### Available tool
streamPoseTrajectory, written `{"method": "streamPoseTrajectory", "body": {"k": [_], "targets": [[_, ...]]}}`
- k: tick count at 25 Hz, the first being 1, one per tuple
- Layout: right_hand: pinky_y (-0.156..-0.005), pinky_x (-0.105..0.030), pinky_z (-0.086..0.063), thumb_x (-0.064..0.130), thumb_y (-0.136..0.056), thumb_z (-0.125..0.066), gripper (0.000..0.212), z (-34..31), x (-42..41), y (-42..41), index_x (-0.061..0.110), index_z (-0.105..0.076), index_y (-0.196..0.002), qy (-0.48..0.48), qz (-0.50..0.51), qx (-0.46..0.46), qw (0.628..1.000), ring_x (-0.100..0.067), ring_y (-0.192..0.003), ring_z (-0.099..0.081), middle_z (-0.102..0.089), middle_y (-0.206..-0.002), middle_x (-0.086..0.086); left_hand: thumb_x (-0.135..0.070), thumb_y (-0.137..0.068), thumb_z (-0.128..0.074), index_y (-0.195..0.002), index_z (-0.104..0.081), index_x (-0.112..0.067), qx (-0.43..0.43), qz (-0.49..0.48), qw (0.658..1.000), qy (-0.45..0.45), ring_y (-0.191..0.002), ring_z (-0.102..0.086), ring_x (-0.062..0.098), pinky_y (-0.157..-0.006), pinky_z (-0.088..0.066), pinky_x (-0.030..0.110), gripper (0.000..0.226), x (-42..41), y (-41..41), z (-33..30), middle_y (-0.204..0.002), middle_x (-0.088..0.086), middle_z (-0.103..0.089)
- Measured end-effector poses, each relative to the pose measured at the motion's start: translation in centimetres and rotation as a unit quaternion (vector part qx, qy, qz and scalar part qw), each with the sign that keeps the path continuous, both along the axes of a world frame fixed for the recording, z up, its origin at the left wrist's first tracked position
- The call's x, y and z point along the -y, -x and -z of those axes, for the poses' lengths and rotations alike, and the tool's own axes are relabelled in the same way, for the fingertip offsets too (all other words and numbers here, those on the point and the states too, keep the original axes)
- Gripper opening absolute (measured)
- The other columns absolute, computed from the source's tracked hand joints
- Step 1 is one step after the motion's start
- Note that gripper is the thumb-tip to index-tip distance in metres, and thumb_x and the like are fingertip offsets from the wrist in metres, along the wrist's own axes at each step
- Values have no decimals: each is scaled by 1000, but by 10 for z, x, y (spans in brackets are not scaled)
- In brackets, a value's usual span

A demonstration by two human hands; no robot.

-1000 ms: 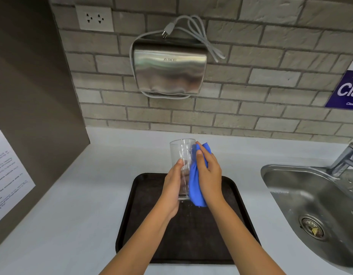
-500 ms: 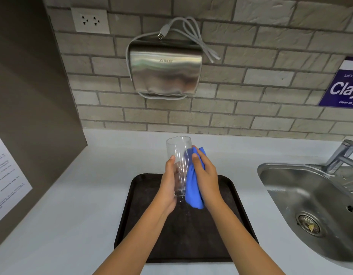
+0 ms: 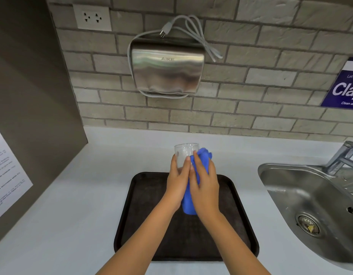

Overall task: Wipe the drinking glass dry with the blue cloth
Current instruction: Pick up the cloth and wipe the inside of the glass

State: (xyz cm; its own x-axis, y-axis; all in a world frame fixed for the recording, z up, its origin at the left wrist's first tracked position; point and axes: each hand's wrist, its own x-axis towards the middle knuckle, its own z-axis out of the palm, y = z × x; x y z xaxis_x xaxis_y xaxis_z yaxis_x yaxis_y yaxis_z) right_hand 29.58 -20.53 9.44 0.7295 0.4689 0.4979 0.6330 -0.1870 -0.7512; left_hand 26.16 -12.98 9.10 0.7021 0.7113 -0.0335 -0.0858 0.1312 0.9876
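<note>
glass: clear tumbler [image 3: 184, 155], upright, held up over the tray [image 3: 140, 205], not resting on it. Only the top part shows, the rest is behind the hands and cloth.

left hand: left hand [image 3: 176, 185] is wrapped round the left side of the glass, fingers curled on it. Basically the anchor, so the glass doesn't spin or slip while the other side gets rubbed.

right hand: right hand [image 3: 204, 187] is laid flat-ish over the cloth, pressing it onto the right wall of the glass, closed on the cloth rather than spread. The fingertips of the two hands nearly meet at the front of the glass.

cloth: blue cloth [image 3: 201, 161] is bunched between the right palm and the glass. A bit pokes up by the rim and a tail hangs out below the hand. Bunching it gives a thick pad, I'd guess for soaking up more water.

tray: dark, sits on the white counter [image 3: 76, 195] right under the hands. Looks like it's there to catch drips, can't tell if it's wet though.

sink: sink [image 3: 302, 195] and tap [image 3: 342, 157] off to the right, well apart from the action.

stage: my read is mid-wipe on the outside wall. Nothing shows the cloth inside the glass, so the inside probably isn't done yet.

risk: wet glass plus a one-hand hold, so grip matters.
</note>
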Motion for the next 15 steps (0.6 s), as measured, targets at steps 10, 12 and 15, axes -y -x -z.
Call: {"method": "streamPoseTrajectory", "body": {"k": [10,12,15], "targets": [[-94,-10,-45,34,-99,-45,32,-4,2,-14,53,-46,-125,-94,-67,-156,981,1,-119,-52,-49,-139,7,-63,-96,-36,-115,-66,-33,21,43,986,161,-96,-77,21,-84,-60,39,47,-10,4,2,-102,6,-81],[-97,-22,-49,32,-98,-47,36,3,1,-3,45,-48,-132,-66,-41,-65,995,-4,-118,-54,-50,-134,7,-66,-94,-36,-125,-65,-25,47,47,981,183,-107,-73,26,-94,-56,42,58,-11,2,2,-113,13,-77],[-98,-19,-46,30,-98,-48,37,8,-3,4,38,-49,-134,-55,-39,-18,998,1,-120,-50,-48,-131,11,-68,-91,-42,-124,-69,-18,74,69,976,193,-109,-72,27,-89,-56,37,66,-16,1,5,-116,15,-75]]}}
